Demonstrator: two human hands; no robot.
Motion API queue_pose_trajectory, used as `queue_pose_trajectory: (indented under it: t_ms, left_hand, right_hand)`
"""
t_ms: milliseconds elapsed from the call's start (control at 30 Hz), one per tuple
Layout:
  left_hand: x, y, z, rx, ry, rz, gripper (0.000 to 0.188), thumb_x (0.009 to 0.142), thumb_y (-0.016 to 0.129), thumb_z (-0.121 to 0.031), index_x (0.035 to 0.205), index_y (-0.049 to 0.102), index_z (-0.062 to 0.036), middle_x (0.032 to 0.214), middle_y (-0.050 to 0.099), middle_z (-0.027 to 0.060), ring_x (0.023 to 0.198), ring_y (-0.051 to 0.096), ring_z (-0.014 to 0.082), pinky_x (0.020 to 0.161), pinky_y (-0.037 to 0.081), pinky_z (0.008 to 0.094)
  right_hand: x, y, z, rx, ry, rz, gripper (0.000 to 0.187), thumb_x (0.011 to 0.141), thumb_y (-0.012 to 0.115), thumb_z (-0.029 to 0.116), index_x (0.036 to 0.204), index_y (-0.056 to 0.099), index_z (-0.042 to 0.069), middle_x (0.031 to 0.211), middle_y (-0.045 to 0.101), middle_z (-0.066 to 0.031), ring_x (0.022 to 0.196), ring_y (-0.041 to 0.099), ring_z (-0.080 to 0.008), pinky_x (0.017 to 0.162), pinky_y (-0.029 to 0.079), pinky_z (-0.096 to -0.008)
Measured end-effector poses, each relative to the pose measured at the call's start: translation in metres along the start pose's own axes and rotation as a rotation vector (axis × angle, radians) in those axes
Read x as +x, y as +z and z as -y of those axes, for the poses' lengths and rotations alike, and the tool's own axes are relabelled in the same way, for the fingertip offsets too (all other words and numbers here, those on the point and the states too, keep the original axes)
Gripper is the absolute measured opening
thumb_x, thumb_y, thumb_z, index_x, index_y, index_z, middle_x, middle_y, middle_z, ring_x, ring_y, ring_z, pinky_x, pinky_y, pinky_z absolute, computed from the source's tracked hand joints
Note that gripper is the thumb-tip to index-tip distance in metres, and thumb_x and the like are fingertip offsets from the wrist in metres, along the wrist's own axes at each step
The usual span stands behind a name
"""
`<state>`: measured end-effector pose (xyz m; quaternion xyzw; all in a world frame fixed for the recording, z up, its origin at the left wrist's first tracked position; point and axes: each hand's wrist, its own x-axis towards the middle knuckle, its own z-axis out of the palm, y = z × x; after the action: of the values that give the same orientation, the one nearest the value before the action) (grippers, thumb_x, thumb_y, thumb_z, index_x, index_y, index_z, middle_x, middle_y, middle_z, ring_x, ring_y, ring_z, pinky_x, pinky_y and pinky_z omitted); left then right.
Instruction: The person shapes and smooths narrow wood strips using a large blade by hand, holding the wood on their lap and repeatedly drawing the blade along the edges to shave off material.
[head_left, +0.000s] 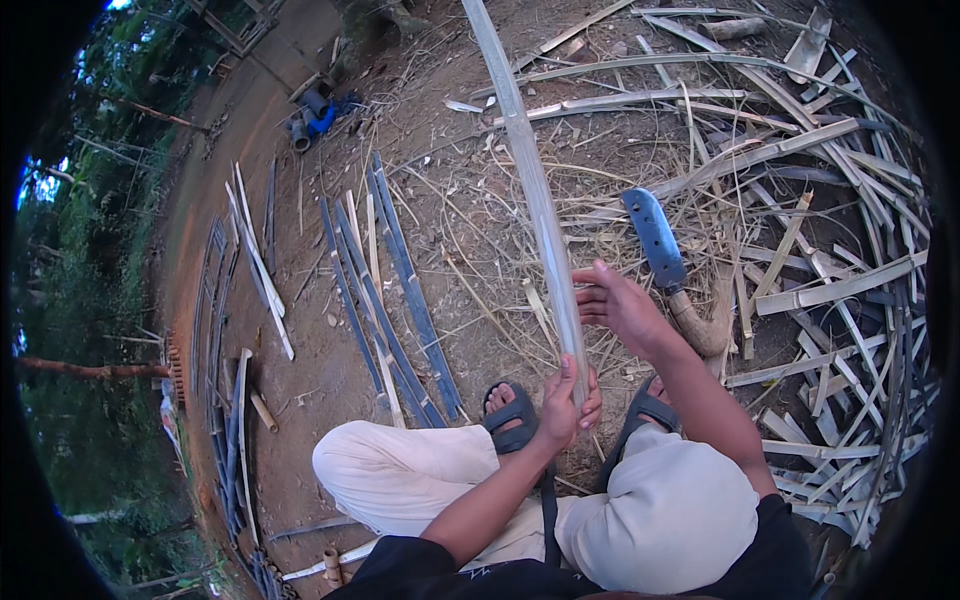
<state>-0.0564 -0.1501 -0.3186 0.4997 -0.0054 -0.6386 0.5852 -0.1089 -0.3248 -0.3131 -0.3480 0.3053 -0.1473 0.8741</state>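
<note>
A black shirt (400,574) is worn at the bottom of the frame, and thin white zigzag lines (483,574) can be seen on it. Short sleeves (783,535) are worn. Loose, pale pants (680,510) are worn too. Dark sandals (514,426) with wide straps (511,412) are seen near the lower middle.

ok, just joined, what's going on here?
A person, knees bent, holds the lower end of a long pale strip in the left hand. The right hand is open beside it; whether its fingers touch is unclear. A broad-bladed knife lies on the ground to the right, unheld. Beyond it is a heap of split strips, with several dark strips lying off to the left.
</note>
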Motion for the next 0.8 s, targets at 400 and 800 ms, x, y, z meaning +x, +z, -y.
queue_pose_trajectory:
  t_ms: [400,800]
  left_hand:
    - [0.022,-0.016,-0.104,-0.108,0.508,-0.096,0.084,0.094,0.035,-0.072,0.138,0.036,-0.0003,0.127,0.049,0.0229,0.116,0.052,0.0337,0.1,0.042,0.048]
    - [-0.164,-0.106,-0.353,-0.324,1.455,0.418,0.114,0.075,0.045,-0.091,0.131,0.045,0.0082,0.123,0.058,0.0214,0.115,0.058,0.0355,0.102,0.044,0.0489]
  right_hand:
    - [-0.015,0.0,-0.006,-1.014,-0.667,-0.461,0.031,0.104,0.049,0.031,0.11,0.058,0.002,0.076,0.058,-0.0101,0.06,0.058,-0.0289,0.056,0.046,-0.0404]
    - [0.004,0.0,-0.021,-1.402,-1.055,-0.178,0.046,0.08,0.067,0.006,0.122,0.05,0.005,0.095,0.05,-0.0137,0.089,0.053,-0.0335,0.079,0.041,-0.0449]
